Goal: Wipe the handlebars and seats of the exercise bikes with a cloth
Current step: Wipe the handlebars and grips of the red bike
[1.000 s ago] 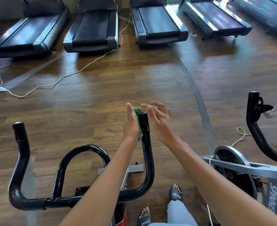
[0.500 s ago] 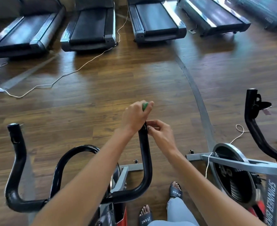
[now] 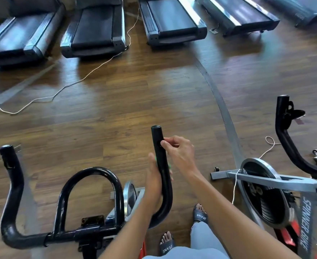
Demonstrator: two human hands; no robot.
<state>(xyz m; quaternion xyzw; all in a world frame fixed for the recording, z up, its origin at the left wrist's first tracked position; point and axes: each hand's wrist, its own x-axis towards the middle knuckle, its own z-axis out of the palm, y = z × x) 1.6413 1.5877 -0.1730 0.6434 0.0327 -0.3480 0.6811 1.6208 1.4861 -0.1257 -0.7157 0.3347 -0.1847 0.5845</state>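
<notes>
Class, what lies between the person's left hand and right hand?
In the head view, the upright end of the black handlebar stands between left hand and right hand, green cloth peeking beside it.

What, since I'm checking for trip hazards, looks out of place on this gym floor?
Two loose white cords. One long cord trails across the wooden floor from the treadmills toward the left edge. A second cord loops on the floor beside the right-hand bike's flywheel and crosses its frame. Both could catch a foot.
</notes>
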